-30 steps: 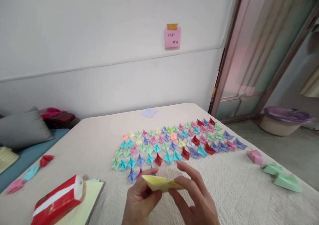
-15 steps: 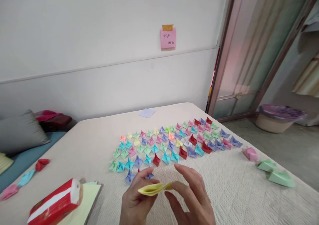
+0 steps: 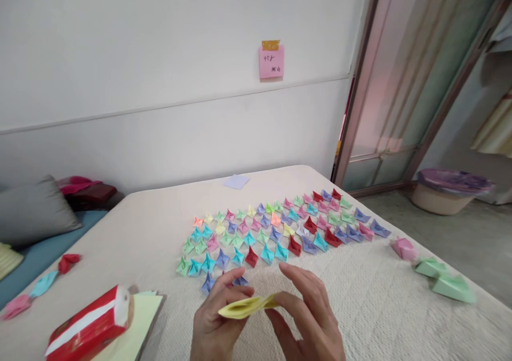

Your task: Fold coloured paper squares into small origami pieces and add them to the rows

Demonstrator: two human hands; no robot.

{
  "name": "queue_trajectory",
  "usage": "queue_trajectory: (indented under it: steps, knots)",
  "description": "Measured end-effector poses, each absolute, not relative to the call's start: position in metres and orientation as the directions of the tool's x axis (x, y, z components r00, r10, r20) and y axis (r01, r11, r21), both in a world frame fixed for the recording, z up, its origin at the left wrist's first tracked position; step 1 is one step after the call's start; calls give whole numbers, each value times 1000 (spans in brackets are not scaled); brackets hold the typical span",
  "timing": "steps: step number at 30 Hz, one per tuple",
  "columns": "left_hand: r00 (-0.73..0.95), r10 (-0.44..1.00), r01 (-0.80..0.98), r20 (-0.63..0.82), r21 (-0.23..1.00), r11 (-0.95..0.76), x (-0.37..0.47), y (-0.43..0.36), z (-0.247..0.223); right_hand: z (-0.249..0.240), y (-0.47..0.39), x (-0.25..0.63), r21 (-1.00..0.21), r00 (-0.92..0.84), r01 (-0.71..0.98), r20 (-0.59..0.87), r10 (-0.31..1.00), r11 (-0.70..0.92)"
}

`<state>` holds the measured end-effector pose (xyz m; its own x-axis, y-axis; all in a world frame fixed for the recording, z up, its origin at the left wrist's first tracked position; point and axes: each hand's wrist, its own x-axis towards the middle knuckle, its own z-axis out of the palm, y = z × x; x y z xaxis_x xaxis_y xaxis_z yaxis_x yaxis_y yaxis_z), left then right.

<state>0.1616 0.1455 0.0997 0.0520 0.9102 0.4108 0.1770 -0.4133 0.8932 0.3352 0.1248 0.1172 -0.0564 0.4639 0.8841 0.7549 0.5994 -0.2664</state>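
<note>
Between my two hands is a folded piece of yellow paper (image 3: 244, 307), its layers parted a little at the left end. My left hand (image 3: 220, 318) holds it from below and behind, fingers bent around it. The thumb and a finger of my right hand (image 3: 306, 313) are at its right end, while the other fingers stay raised. Just beyond my hands, rows of small folded paper boats (image 3: 252, 256) in many colours stand on the cream padded cover (image 3: 376, 302). Some blue ones are partly hidden behind my left hand.
A red and white packet (image 3: 90, 323) lies on yellow paper sheets (image 3: 138, 318) at the lower left. Folded pieces (image 3: 69, 263) line the left edge, and larger green ones (image 3: 454, 287) the right. A lilac sheet (image 3: 236, 181) lies near the wall.
The left end of the yellow paper has tipped slightly down and to the left along with my left hand. My right hand keeps nearly the same place.
</note>
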Motion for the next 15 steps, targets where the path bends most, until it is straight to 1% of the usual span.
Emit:
queue_trajectory:
  steps: [4,9,15]
  knots:
    - [30,908,167,417,894,-416,162,146,99,116,125,336,-271,-60,747,882,467,608]
    - [-10,924,173,381,911,-374,164,147,93,116,125,336,-262,-56,738,895,443,621]
    - [-10,925,178,381,911,-373,164,147,92,123,124,334,-229,-73,738,909,411,635]
